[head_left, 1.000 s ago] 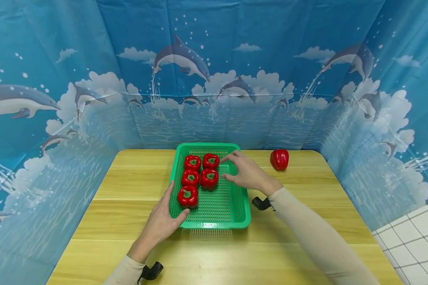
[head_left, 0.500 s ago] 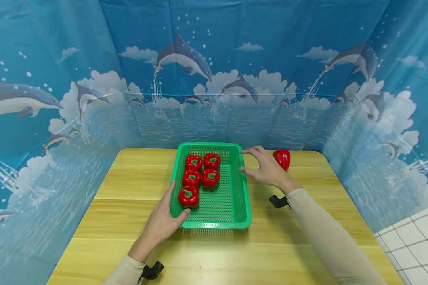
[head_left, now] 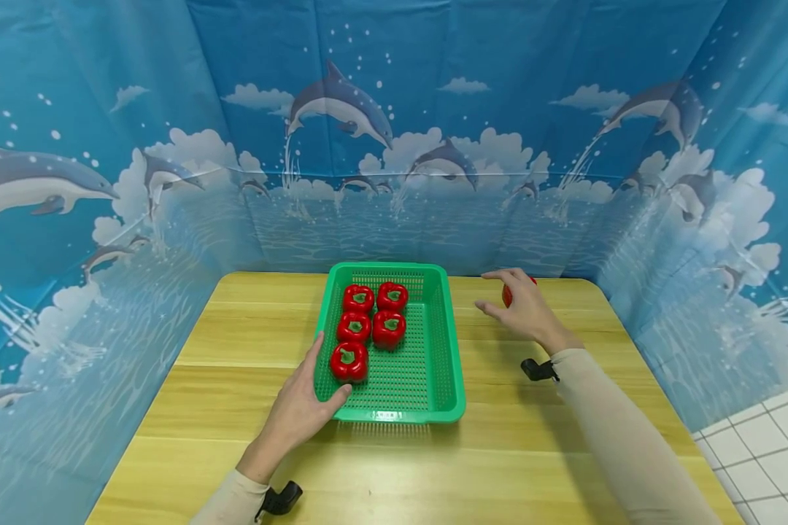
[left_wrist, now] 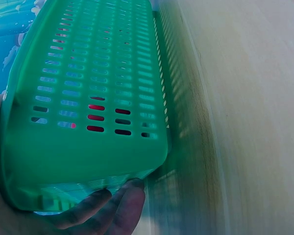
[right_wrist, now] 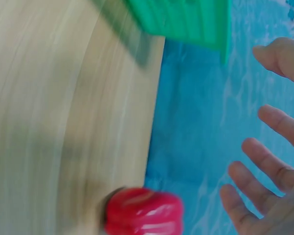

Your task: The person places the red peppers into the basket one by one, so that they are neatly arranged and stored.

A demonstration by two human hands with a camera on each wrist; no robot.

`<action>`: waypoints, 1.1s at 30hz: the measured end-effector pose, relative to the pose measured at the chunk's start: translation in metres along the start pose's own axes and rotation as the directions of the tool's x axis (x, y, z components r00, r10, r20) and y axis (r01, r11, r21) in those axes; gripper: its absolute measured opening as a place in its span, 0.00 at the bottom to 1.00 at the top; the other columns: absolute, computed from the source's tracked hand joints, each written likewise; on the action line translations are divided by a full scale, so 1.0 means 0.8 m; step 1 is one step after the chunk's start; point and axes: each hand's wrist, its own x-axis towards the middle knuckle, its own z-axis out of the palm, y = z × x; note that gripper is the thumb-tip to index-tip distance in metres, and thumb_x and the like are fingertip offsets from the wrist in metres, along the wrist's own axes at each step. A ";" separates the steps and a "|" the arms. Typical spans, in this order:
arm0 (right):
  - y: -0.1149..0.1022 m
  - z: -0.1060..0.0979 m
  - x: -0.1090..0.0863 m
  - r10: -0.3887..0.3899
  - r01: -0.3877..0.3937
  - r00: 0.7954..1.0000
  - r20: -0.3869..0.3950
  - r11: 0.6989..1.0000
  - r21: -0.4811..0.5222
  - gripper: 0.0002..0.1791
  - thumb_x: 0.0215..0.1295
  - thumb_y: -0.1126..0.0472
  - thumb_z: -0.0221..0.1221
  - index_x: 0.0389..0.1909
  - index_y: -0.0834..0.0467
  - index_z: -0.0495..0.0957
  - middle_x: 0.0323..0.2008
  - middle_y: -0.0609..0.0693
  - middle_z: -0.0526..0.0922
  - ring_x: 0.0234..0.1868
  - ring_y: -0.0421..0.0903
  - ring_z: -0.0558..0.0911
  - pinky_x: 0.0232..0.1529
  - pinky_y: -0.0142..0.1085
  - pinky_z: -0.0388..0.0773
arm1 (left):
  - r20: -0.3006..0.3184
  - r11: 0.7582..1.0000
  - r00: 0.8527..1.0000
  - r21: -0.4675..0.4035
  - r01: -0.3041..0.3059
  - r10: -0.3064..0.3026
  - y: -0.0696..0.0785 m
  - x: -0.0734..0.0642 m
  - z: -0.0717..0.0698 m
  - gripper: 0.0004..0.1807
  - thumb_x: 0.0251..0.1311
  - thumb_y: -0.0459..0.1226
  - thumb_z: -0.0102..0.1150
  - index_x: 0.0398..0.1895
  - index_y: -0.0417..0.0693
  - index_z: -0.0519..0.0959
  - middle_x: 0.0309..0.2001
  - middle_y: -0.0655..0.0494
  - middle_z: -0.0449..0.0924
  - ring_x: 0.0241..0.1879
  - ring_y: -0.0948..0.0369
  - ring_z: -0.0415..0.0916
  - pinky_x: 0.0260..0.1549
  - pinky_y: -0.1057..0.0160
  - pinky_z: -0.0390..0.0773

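Note:
A green plastic basket [head_left: 456, 350] with slotted walls holds several red bell peppers [head_left: 349, 362], stems up, in two columns at its left. My left hand [head_left: 300, 408] grips the basket's front left corner, thumb at the front rim. In the left wrist view its fingertips [left_wrist: 130, 200] lie against the basket's outer wall. My right hand [head_left: 524, 308] hovers to the right of the basket with fingers spread and nothing in them. Partly hidden behind it in the head view is a lone red bell pepper [head_left: 506, 294]. That pepper [right_wrist: 144, 213] shows apart from the fingers in the right wrist view.
The wooden table [head_left: 236, 321] ends at a blue dolphin-print curtain [head_left: 394, 226] along its back. White tiles [head_left: 762, 445] show at the lower right. Each wrist carries a black camera mount [head_left: 540, 370].
My right hand has moved from above the basket out to the right, over its rim, and now overlaps the lone bell pepper. The left hand has stayed at the basket's corner.

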 end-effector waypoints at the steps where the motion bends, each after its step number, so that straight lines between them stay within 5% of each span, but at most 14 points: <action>1: 0.006 -0.001 0.000 0.007 -0.007 1.000 -0.007 1.000 0.002 0.37 0.86 0.41 0.68 0.85 0.54 0.75 0.82 0.70 0.69 0.78 0.73 0.73 0.73 0.75 0.77 | 0.000 1.000 1.000 0.002 0.000 0.000 0.000 0.000 0.000 0.60 0.78 0.55 0.73 1.00 0.59 0.44 0.96 0.43 0.55 0.89 0.29 0.64 0.78 0.18 0.73; 7: 0.036 -0.003 0.000 0.071 -0.070 0.996 -0.054 0.997 0.023 0.39 0.85 0.40 0.68 0.85 0.56 0.74 0.85 0.72 0.63 0.82 0.77 0.66 0.68 0.75 0.84 | -0.004 1.000 1.000 0.008 0.008 -0.008 0.000 -0.001 0.000 0.60 0.78 0.55 0.73 1.00 0.60 0.45 0.96 0.43 0.55 0.89 0.29 0.64 0.77 0.19 0.74; 18: 0.076 0.000 0.002 0.162 -0.157 0.983 -0.085 0.986 0.063 0.43 0.83 0.41 0.70 0.87 0.59 0.71 0.90 0.72 0.55 0.88 0.80 0.54 0.72 0.80 0.79 | -0.004 1.000 1.000 0.010 0.007 -0.007 -0.001 0.001 0.002 0.60 0.79 0.54 0.73 1.00 0.60 0.44 0.96 0.42 0.55 0.88 0.28 0.65 0.77 0.19 0.74; 33: 0.114 0.012 0.010 0.273 -0.259 0.958 -0.085 0.955 0.140 0.52 0.82 0.46 0.73 0.95 0.56 0.58 0.90 0.76 0.51 0.86 0.84 0.58 0.75 0.82 0.75 | -0.012 1.000 1.000 0.025 0.010 -0.010 -0.003 0.003 0.003 0.60 0.77 0.54 0.74 1.00 0.62 0.44 0.95 0.42 0.57 0.87 0.27 0.67 0.74 0.18 0.76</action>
